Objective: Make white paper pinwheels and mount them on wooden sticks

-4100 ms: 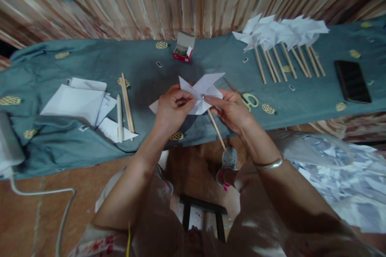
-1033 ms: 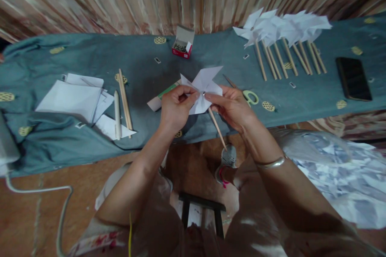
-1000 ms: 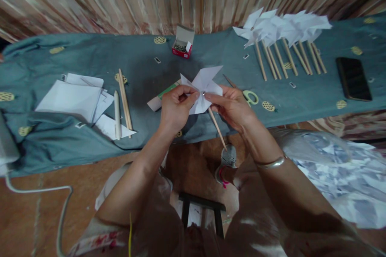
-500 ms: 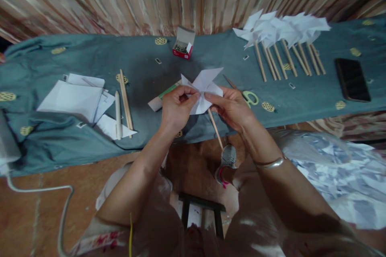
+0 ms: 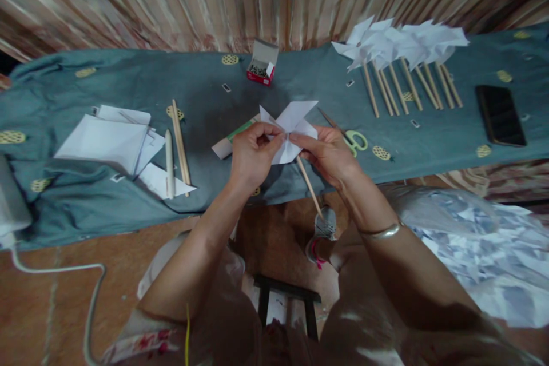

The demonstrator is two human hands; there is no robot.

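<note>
A white paper pinwheel [image 5: 295, 115] is held between both hands above the near edge of the cloth-covered table. My left hand [image 5: 254, 151] pinches it near the centre from the left. From the right, my right hand [image 5: 328, 151] grips it with the thumb close to the centre and the other fingers behind. A wooden stick [image 5: 309, 186] slants down from under the paper, past the table edge. Whatever fastens the centre is hidden by the fingertips. Beside my left hand lies a green and white box [image 5: 225, 147], and green-handled scissors [image 5: 355, 142] lie beside my right hand.
On the cloth [image 5: 206, 86] are an open red box of small metal pieces [image 5: 260, 70], paper sheets [image 5: 105, 140], loose sticks [image 5: 180, 148], a white pen-like rod [image 5: 170, 166], several finished pinwheels [image 5: 403, 43] and a black phone [image 5: 500, 115]. A bag of folded paper [image 5: 480, 240] stands at right.
Both hands keep their grip on the pinwheel. The paper blades have tilted slightly, and the stick's lower end has shifted a little down and to the right.
</note>
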